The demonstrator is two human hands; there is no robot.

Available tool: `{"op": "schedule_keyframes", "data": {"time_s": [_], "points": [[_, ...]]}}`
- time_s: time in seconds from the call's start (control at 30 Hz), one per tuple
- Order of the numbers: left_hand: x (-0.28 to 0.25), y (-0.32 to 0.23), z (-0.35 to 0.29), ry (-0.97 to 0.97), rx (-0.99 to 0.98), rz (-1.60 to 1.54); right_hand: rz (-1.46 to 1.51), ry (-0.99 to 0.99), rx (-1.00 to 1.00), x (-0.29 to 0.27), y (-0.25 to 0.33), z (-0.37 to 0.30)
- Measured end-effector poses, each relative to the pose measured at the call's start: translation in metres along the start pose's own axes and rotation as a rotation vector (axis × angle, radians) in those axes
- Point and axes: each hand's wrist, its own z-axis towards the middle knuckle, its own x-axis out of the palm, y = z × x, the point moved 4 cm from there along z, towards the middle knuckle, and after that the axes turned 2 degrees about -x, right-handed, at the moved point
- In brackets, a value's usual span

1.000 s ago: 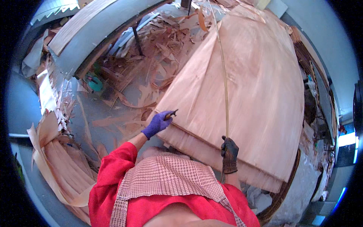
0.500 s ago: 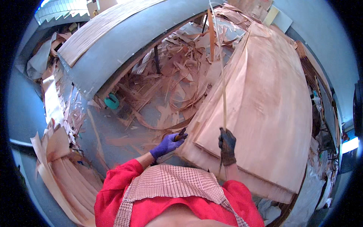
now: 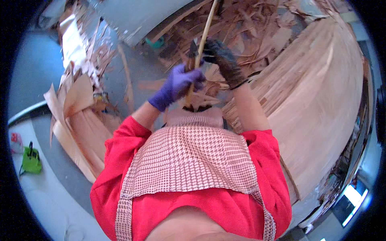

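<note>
1. Head view: stick [image 3: 208,25]; slants lengthwise away beyond apron [image 3: 193,160], slightly rightward.
2. Left hand [image 3: 177,85]: wraps dark tool [image 3: 193,51]; sits nearer stick's low end; cannot tell whether gripping stick.
3. Right hand [image 3: 224,60]: higher, just right of stick; hold blurred, cannot tell.

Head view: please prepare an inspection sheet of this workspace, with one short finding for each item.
Surface: pale, streaked wood sheets at right.
Job's things: long thin stick, running to the picture's top edge; dark tool beside it.
Clutter: wood scraps strewn over the grey floor.
Grips: left grip, purple-gloved, closed around the tool; right grip, black-gloved, at the stick, hold blurred.
Cables: nothing seen.
Surroundings: green item at far left.
</note>
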Motion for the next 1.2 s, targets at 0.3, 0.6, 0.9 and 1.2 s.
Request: {"op": "schedule_keyframes", "data": {"time_s": [0.3, 0.6, 0.9, 1.2], "points": [[-0.259, -0.167, 0.043, -0.827, 0.395, 1.819, -0.194, -0.005, 0.195, -0.096, -0.102, 0.039], [-0.243, -0.222, 0.047, -1.100, 0.426, 1.520, -0.147, 0.044, 0.574, -0.083, -0.198, 0.034], [-0.336, -0.050, -0.099, -1.070, 0.488, 1.091, -0.702, 0.427, 0.336, -0.001, -0.276, 0.072], [-0.380, 0.118, -0.219, -0.988, -0.005, 0.582, -1.071, 0.615, 0.162, 0.152, -0.319, 0.145]]}}
